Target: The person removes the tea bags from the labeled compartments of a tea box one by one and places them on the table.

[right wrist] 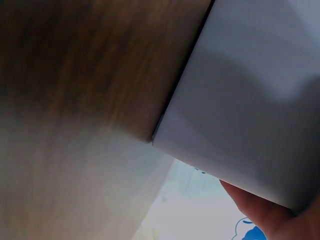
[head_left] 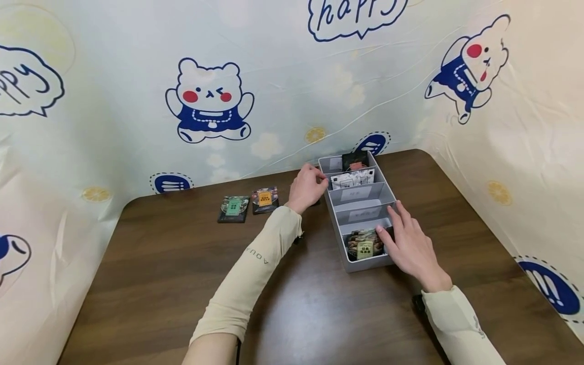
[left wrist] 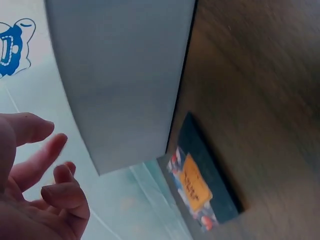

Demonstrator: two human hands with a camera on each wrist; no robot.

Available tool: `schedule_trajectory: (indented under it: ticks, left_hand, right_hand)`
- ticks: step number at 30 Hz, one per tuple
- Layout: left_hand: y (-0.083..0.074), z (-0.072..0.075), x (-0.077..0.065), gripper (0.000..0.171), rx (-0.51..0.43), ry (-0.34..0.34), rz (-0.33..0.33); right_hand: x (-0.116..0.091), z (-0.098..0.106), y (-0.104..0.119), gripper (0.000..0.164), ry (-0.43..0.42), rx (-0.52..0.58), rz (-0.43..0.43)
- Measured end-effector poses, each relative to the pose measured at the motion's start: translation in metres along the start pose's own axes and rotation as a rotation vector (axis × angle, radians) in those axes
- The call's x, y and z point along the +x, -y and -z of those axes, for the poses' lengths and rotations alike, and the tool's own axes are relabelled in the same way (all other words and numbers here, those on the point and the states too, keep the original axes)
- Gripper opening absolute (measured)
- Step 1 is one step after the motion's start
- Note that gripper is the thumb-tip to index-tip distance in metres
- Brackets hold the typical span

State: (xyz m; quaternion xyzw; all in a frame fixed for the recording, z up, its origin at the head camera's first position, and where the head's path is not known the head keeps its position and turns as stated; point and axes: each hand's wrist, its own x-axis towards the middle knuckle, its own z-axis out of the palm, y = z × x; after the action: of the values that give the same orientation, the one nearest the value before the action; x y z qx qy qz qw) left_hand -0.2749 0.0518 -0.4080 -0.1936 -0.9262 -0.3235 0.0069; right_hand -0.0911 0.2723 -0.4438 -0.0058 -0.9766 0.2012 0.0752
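A grey divided box (head_left: 371, 263) stands on the table. My left hand (head_left: 307, 188) is at its far left rim, beside a white sachet (head_left: 353, 179) standing in one compartment. In the left wrist view the left fingers are loosely bent, with nothing between them. My right hand (head_left: 412, 246) rests on the box's right rim, its thumb over the near compartment. That compartment holds a dark packet with a yellow-green label (head_left: 365, 246). At the far end is a dark packet with a reddish label (head_left: 356, 161).
Left of the box, a green-labelled packet (head_left: 233, 209) and an orange-labelled packet (head_left: 265, 199) lie on the brown table (head_left: 182, 268). Something dark lies partly hidden beside the left hand. A printed cloth (head_left: 283, 91) hangs behind the table's far edge.
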Motion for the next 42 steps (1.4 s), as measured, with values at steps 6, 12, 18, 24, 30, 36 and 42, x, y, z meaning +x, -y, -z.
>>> schedule_trajectory:
  ticks: [6, 12, 18, 24, 30, 36, 42]
  left_hand:
    - [-0.002, -0.014, 0.004, 0.023, 0.046, 0.008, 0.026]
    - [-0.007, -0.020, 0.006, 0.029, 0.075, 0.041, 0.025]
    - [-0.012, -0.024, 0.006, 0.024, 0.104, 0.027, 0.012]
    - [-0.014, -0.030, 0.009, 0.022, 0.094, 0.010, 0.042]
    - [-0.013, -0.033, 0.011, 0.025, 0.045, 0.015, 0.084]
    - [-0.011, -0.033, 0.010, 0.030, -0.001, 0.039, 0.107]
    - [-0.012, -0.034, 0.009, 0.029, -0.008, 0.033, 0.106]
  right_hand:
    - [-0.002, -0.001, 0.000, 0.069, 0.001, 0.003, 0.000]
    - [-0.002, -0.001, -0.001, 0.069, -0.006, -0.006, 0.001]
    - [-0.003, -0.001, -0.001, 0.070, -0.006, -0.007, 0.000]
    - [-0.003, 0.000, -0.001, 0.069, -0.015, -0.009, 0.003]
    - [-0.002, -0.001, -0.001, 0.069, -0.015, -0.009, -0.002]
    - [-0.002, -0.001, 0.000, 0.069, -0.008, -0.011, -0.003]
    - [-0.002, -0.001, 0.000, 0.069, -0.008, -0.006, -0.010]
